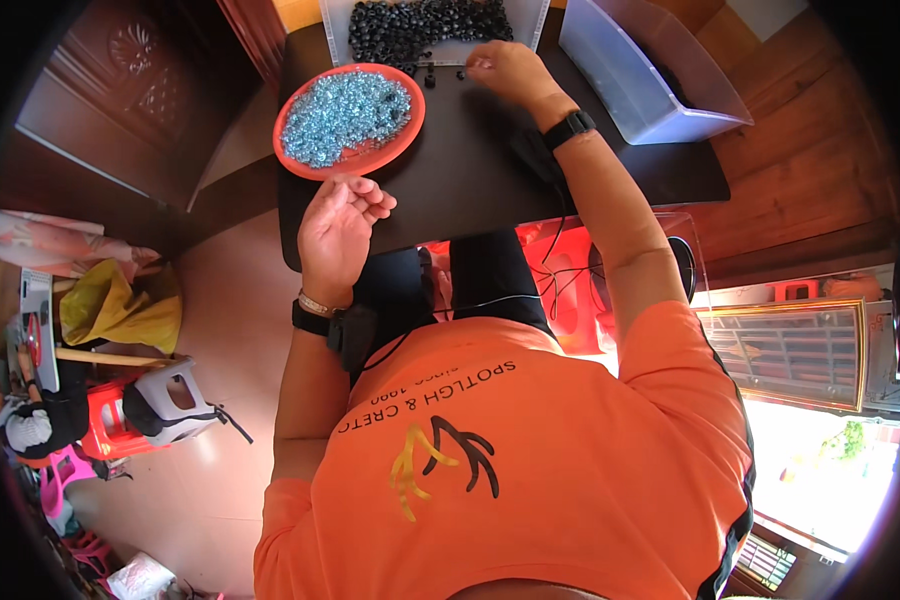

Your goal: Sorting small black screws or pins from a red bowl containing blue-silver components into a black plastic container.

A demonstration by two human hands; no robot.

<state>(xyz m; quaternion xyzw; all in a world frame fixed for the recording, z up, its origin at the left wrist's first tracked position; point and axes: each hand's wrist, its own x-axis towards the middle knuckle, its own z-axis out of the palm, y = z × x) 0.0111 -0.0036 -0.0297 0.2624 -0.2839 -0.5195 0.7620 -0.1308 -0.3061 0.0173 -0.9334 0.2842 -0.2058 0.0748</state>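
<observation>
My left hand (pixel 337 232) hovers palm up at the table's near left, just below an orange-red plate (pixel 378 158). Its fingers are bent together by the thumb, and whatever they may hold is too small to make out. The plate carries a heap of small shiny bluish-clear pieces (pixel 340 112). My right hand (pixel 515 72) reaches to the front of a translucent bin (pixel 455 51) filled with small black round pieces (pixel 420 25). Its fingertips are pinched together; what is between them is hidden. A few loose black pieces (pixel 430 78) lie on the table in front of the bin.
A second translucent bin (pixel 630 85) stands at the right of the dark table (pixel 460 180). Dark devices are strapped to both wrists, with cables running toward my lap. Red stools (pixel 570 290) are under the table, and more stools (pixel 165 400) stand on the floor at left.
</observation>
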